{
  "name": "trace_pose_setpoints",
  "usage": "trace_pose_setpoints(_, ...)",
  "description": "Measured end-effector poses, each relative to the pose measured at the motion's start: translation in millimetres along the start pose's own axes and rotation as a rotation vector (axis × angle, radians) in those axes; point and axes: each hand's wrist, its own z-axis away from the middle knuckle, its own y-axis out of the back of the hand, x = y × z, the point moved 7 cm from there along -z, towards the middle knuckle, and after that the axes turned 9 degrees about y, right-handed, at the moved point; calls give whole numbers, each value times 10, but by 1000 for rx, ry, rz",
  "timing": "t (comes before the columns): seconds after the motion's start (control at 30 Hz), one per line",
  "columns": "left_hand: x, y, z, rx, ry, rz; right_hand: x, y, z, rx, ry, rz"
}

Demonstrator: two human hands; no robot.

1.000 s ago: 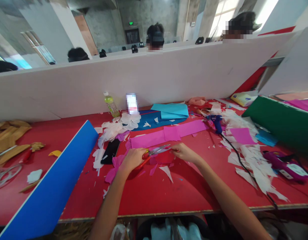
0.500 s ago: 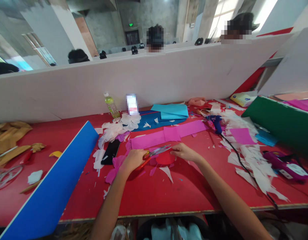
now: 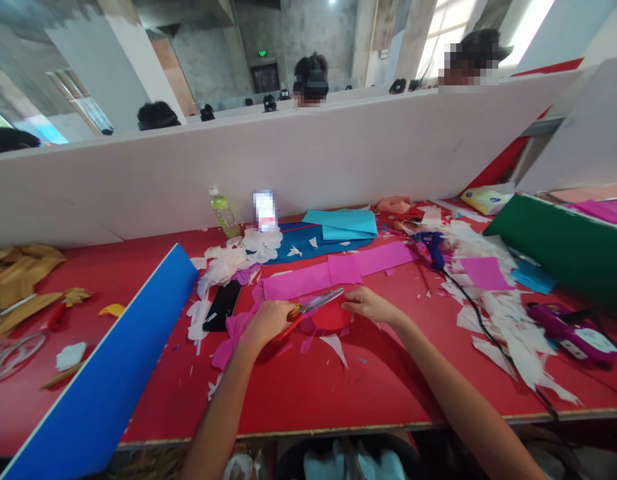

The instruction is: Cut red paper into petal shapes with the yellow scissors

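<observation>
My left hand [image 3: 272, 321] is closed round the orange-red handles of a pair of scissors [image 3: 321, 302]. The blades point right, toward my other hand, and lie nearly together. My right hand [image 3: 365, 305] is pinched at the edge of a bright red piece of paper [image 3: 331, 317], just below and beside the scissor tips. Its fingertips partly hide the grip. Behind both hands stretches a long pink paper strip [image 3: 298, 277] with a folded part in its middle. Crumpled magenta paper [image 3: 233, 337] lies by my left wrist, and a white scrap [image 3: 335, 348] lies in front of the red piece.
A black phone [image 3: 222, 307], white paper petals [image 3: 223, 263], a bottle [image 3: 224, 212] and a lit screen [image 3: 265, 210] stand or lie left of centre. Blue [image 3: 133, 367] and green boards [image 3: 563, 253] flank the red table. A glue gun [image 3: 431, 247] with its cord lies right, among white scraps.
The scissor blades have come closer together. Both hands stay in almost the same place, and the things on the table have not moved.
</observation>
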Motion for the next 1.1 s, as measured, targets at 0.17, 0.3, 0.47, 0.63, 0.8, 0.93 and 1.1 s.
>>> trace_pose_setpoints(0.17,0,-7,-11,16,-8,-12,-15,2,6,2,-17,-24)
trace_pose_setpoints(0.3,-39,37,-41,56,43,20,-34,16,3,24,-5,-28)
trace_pose_setpoints(0.47,-159,48,-74,140,166,32,-2,5,-1,15,-11,-2)
trace_pose_setpoints(0.63,-311,-48,-100,221,303,-99,33,-19,-3,-8,-21,24)
trace_pose_setpoints(0.8,-307,9,-82,263,272,-139,38,-68,-11,-26,-11,16)
trace_pose_setpoints(0.93,-156,54,-63,299,236,134,22,-159,-21,-49,-7,-25)
trace_pose_setpoints(1.1,310,-224,-89,29,-24,744,-33,-287,-16,-114,-28,-78)
